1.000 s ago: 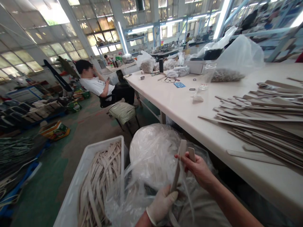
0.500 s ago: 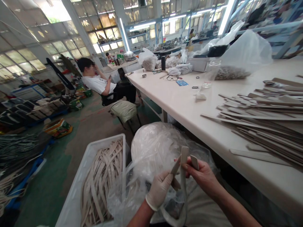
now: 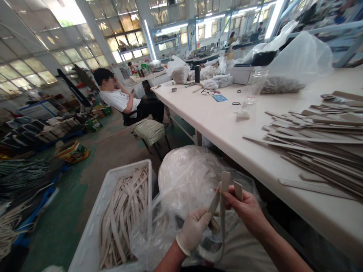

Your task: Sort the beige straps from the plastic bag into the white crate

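Observation:
My left hand (image 3: pixel 195 229), in a pale glove, is closed on a beige strap (image 3: pixel 214 200) whose end points up and to the right. My bare right hand (image 3: pixel 243 206) pinches another beige strap (image 3: pixel 225 185); its flat, rounded end stands upright and its length hangs down in a loop. A further short strap end (image 3: pixel 238 191) sticks up between the fingers of my right hand. Whether these ends belong to one strap or several I cannot tell. Behind both hands bulges a clear plastic bag (image 3: pixel 187 173) filled with pale material.
A white bin (image 3: pixel 106 189) of beige straps stands at the left. Many flat straps (image 3: pixel 317 151) lie piled on the long table (image 3: pixel 215 121) at the right, with glasses (image 3: pixel 208 92) and a jar (image 3: pixel 258 85) farther back. Beyond the bin, a person (image 3: pixel 120 99) sits on a chair.
Both hands have shifted slightly to the right with the straps. The upright strap end and the left strap have drawn a little apart. The view has moved slightly.

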The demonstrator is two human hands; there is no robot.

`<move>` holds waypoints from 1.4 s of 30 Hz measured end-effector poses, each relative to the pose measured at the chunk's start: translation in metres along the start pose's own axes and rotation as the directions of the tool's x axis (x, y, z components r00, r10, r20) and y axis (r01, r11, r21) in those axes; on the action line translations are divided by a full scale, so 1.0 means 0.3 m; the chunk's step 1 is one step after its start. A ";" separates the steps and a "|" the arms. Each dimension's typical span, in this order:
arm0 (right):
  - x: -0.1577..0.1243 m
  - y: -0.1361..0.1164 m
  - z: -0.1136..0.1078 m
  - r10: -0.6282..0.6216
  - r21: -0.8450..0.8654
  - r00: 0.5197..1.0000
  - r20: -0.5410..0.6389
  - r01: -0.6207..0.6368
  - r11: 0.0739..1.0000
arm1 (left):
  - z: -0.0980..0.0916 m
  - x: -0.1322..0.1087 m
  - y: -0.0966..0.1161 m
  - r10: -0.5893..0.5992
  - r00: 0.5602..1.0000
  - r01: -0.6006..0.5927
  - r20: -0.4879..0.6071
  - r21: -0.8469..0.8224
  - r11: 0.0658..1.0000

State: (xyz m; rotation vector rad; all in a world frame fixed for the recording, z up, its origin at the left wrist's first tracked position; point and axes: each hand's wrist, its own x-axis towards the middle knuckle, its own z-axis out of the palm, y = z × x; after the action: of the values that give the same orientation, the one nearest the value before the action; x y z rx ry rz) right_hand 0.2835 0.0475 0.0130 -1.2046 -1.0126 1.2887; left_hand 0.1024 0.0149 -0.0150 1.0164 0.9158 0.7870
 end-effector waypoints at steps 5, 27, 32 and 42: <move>-0.002 0.007 -0.006 0.007 0.013 1.000 -0.016 -0.006 1.000 | -0.011 0.001 -0.010 -0.016 1.000 0.016 -0.001 0.012 1.000; -0.062 0.065 0.042 0.002 -0.003 0.993 0.118 -0.002 1.000 | 0.037 0.038 0.055 0.174 0.983 -0.174 -0.061 -0.008 0.985; -0.059 0.087 0.039 0.012 -0.084 0.997 0.081 -0.005 0.996 | 0.015 0.045 0.008 0.155 0.965 -0.188 -0.213 -0.144 0.972; -0.059 0.126 0.074 0.111 -0.107 0.984 0.136 -0.097 0.990 | 0.049 0.052 -0.006 0.126 0.955 -0.211 -0.268 -0.319 0.924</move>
State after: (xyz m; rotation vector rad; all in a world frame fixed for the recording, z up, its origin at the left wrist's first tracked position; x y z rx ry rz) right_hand 0.2551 0.0283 -0.0197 -1.2699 -1.1406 1.4365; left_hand 0.1223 0.0226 -0.0169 0.7037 0.8640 1.1954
